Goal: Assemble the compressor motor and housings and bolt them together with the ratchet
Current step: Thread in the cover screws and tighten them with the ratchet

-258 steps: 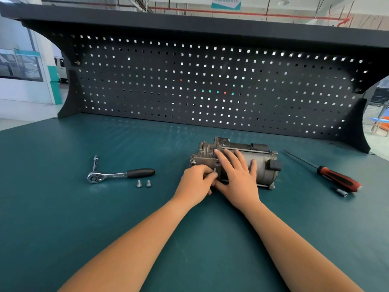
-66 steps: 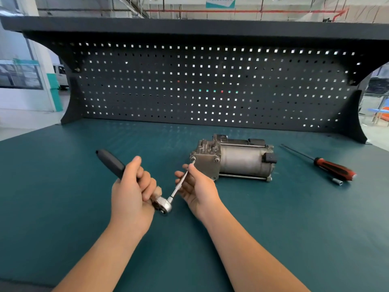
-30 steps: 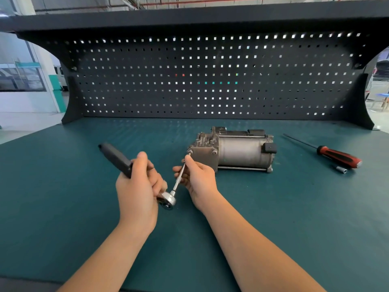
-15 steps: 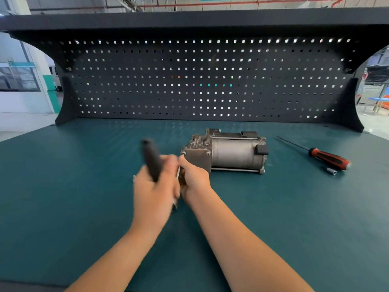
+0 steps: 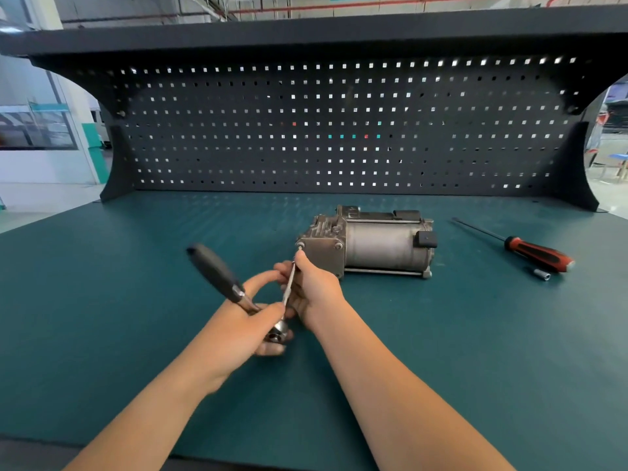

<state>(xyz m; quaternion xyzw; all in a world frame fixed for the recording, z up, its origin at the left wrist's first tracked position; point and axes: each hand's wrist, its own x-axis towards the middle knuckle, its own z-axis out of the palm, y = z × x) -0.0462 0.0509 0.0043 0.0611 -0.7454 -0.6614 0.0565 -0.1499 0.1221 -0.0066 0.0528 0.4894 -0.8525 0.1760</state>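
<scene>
The grey metal compressor (image 5: 380,243) lies on its side in the middle of the green bench mat, its square end housing facing me with bolt heads at the corners. My left hand (image 5: 244,324) grips the ratchet (image 5: 217,271) near its head, and the black handle points up to the left. A thin extension bar (image 5: 289,290) runs from the ratchet head up to the upper-left corner bolt (image 5: 300,245). My right hand (image 5: 312,287) pinches that bar just below the bolt.
A red and black screwdriver (image 5: 537,254) lies on the mat to the right of the compressor, with a small loose socket (image 5: 542,275) beside its handle. A black pegboard (image 5: 339,130) closes off the back of the bench.
My left hand has swung the ratchet handle back to the upper left after turning it towards upright half a second ago. The bar's tip stays on the corner bolt.
</scene>
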